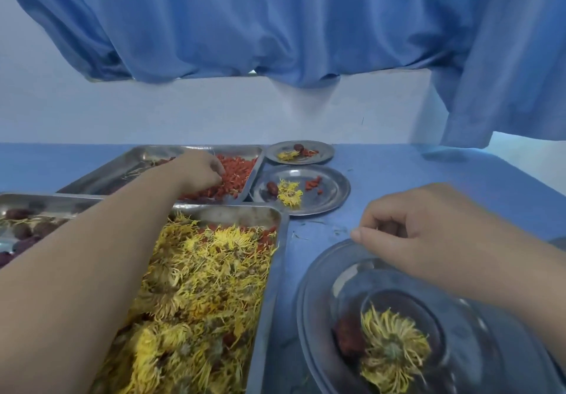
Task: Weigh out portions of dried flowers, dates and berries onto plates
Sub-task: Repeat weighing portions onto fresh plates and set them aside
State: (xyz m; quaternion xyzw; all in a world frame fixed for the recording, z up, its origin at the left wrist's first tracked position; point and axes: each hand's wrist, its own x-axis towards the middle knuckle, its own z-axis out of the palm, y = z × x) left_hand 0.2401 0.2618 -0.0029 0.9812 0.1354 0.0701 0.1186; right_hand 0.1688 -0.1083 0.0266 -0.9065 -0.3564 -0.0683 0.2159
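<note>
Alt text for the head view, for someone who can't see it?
The left hand picks at red berries in the far tray; the right hand, fingers curled, is at the rim of the near plate holding a dried flower and a date. Two filled plates lie beyond.

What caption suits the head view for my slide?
Left hand reaches into tray of red berries; right hand above near plate.

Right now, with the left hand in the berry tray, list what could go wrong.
1. The left hand pinches red berries far from the near plate. Carried across the flower tray, some may drop in, where red bits already lie.
2. The left forearm hangs low over that tray and may drag flowers onto the table.
</note>
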